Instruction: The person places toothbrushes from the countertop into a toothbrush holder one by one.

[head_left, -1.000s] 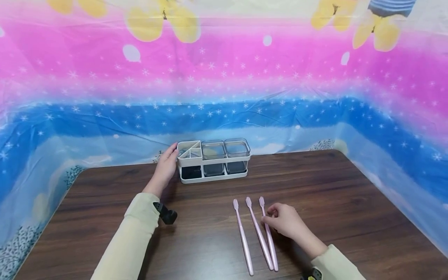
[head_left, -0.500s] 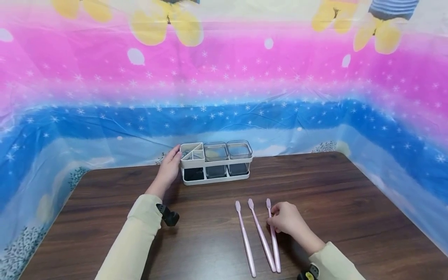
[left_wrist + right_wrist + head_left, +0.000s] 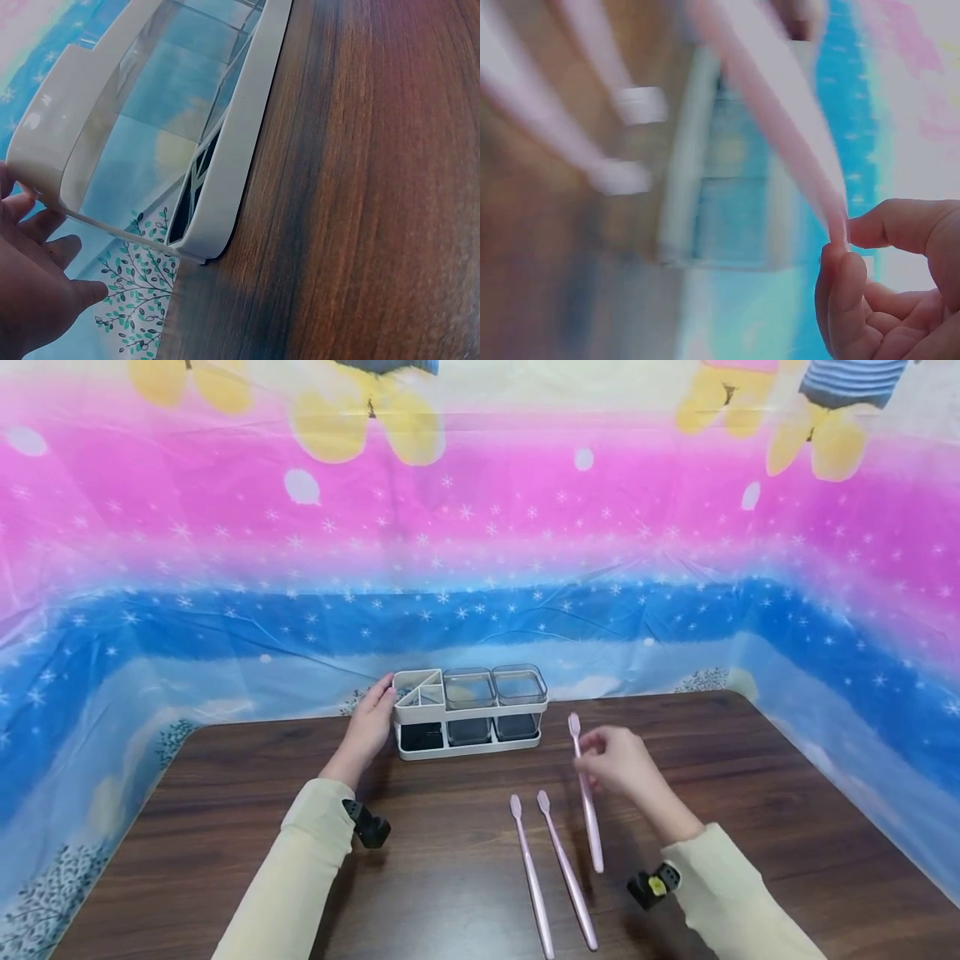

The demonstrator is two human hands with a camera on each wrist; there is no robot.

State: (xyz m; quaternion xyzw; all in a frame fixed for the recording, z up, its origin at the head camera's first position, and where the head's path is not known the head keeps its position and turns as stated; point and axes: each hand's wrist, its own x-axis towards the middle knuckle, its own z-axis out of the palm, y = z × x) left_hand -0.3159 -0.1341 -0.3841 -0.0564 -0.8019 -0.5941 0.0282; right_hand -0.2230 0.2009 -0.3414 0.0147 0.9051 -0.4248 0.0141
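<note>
My right hand [image 3: 621,764] pinches a pink toothbrush [image 3: 591,827] near its neck, thumb against fingers, bristle end pointing toward the back. In the right wrist view the blurred toothbrush [image 3: 780,112] runs up from the fingertips [image 3: 849,274]. Two more pink toothbrushes lie side by side on the table, a left one [image 3: 532,885] and a right one [image 3: 570,881]. My left hand [image 3: 367,731] touches the left end of a white toothbrush holder [image 3: 480,713]. Its fingers reach the end of the upper tray in the left wrist view, with the thumb [image 3: 90,294] apart from it.
The holder has a divided section [image 3: 420,687] at left and two clear square cups, one in the middle [image 3: 469,689] and one at right [image 3: 519,685]. A patterned cloth [image 3: 480,543] hangs behind the brown wooden table [image 3: 262,760].
My right hand has taken hold of the rightmost toothbrush and moved it up from the table toward the back, away from the other two. My left hand stays at the holder.
</note>
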